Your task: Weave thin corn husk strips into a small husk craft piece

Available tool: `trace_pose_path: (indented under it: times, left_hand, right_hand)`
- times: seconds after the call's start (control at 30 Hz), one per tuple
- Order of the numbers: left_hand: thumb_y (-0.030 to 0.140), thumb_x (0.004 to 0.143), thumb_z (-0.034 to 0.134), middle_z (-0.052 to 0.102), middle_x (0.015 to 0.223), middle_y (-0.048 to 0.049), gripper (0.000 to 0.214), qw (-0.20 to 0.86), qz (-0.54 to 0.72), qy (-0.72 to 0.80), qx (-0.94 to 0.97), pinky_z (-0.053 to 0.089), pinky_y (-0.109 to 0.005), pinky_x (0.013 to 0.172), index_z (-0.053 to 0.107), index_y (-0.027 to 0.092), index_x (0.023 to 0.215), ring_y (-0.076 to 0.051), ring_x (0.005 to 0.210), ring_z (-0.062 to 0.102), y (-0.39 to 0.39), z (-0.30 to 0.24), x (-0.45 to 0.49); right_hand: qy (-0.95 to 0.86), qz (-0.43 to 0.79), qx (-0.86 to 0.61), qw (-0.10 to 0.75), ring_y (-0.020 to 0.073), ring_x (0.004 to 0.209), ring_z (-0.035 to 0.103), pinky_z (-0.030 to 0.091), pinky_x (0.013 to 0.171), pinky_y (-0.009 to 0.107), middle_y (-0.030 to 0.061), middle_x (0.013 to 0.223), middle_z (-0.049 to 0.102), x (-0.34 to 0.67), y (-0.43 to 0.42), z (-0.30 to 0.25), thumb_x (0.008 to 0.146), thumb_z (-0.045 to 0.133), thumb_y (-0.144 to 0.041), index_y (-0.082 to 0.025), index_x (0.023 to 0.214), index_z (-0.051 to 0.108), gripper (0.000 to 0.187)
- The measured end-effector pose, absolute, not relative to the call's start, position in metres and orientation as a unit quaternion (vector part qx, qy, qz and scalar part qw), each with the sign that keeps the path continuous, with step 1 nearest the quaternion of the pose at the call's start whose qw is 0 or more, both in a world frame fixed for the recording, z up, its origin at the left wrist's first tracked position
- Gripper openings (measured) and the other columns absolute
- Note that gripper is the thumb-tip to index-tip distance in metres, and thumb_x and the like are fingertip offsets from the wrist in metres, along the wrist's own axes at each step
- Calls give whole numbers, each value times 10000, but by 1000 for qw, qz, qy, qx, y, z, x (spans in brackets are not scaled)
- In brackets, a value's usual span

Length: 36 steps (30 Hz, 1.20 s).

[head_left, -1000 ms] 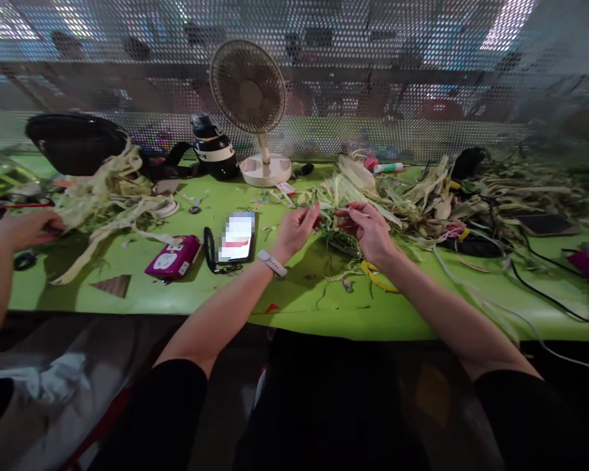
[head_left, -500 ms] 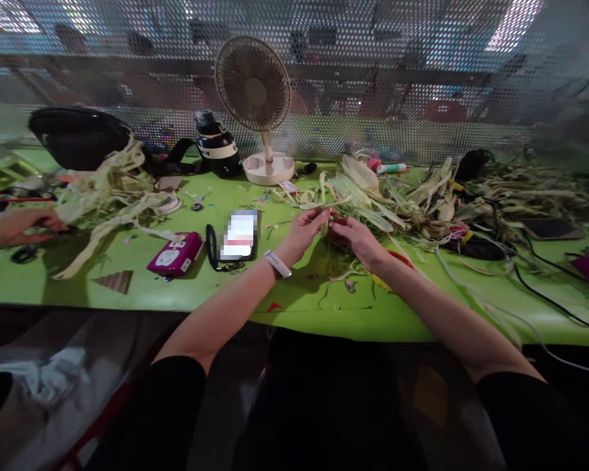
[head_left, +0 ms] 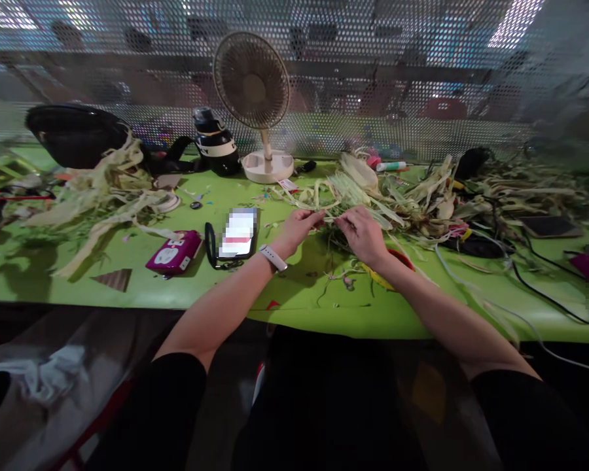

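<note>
Two bare hands work close together above a green bench, the left hand and right hand nearly meeting at the near edge of a heap of pale husks. The fingertips of each hand are drawn together, pinching a thin pale strip in the narrow gap between them; its finer detail is too small to make out. A light wristband circles the left wrist, and black sleeves end near the elbows. A round yellow-and-red item lies partly hidden by the right forearm, near loose plant scraps. To the left of the hands, a phone with a lit, blurred screen rests near a purple pack and a brown triangular piece. Behind them, a white desk fan stands just beside a dark bottle with a pale band. A second pile of dried husks spreads in front of a black bag at left, while a pale cable trails across the right side. A perforated screen backs the scene.
</note>
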<state>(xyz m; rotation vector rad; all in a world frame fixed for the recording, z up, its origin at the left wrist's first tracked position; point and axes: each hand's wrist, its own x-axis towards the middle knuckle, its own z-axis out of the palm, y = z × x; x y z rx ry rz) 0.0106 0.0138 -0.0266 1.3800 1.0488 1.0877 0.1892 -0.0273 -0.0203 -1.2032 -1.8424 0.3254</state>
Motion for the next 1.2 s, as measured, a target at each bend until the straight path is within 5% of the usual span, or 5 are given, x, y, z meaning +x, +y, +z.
trace_pose_path:
  times: [0.13, 0.33, 0.6, 1.0, 1.2]
  left_hand:
    - [432, 774, 755, 696, 689, -31, 279, 555, 382, 409, 616, 493, -321, 735, 697, 168, 705, -141, 664, 603, 11, -25, 8]
    - [415, 755, 766, 714, 733, -35, 261, 587, 355, 350, 638, 530, -345, 801, 677, 175, 704, -155, 721, 641, 9, -27, 9]
    - [288, 692, 774, 749, 979, -62, 270, 605, 431, 335, 580, 503, -377, 937, 724, 180, 935, -198, 964, 659, 1, -20, 13]
    - [343, 722, 810, 699, 845, -11, 234, 646, 443, 324, 530, 511, -293, 823, 684, 151, 767, -104, 760, 595, -3, -18, 15]
    - [289, 632, 879, 681, 796, 3, 311, 660, 434, 311, 529, 527, -288, 838, 687, 143, 828, -88, 724, 595, -2, -17, 14]
  right_hand:
    - [-775, 0, -472, 419, 308, 1108, 562, 401, 1002, 499, 138, 1133, 658, 196, -23, -19, 994, 419, -499, -238, 855, 621, 358]
    - [-782, 51, -485, 387, 266, 841, 607, 461, 826, 417, 110, 876, 677, 196, -20, -28, 1015, 367, -483, -229, 929, 584, 345]
    - [-746, 103, -495, 434, 231, 753, 620, 473, 719, 349, 89, 836, 681, 195, -17, -34, 986, 386, -473, -231, 886, 526, 297]
    - [-687, 210, -497, 487, 216, 738, 617, 509, 756, 383, 63, 820, 667, 190, -18, -30, 854, 482, -311, -207, 886, 572, 141]
    - [-665, 286, -471, 505, 164, 604, 557, 485, 609, 324, 0, 683, 578, 190, -12, -39, 910, 523, -376, -223, 874, 555, 160]
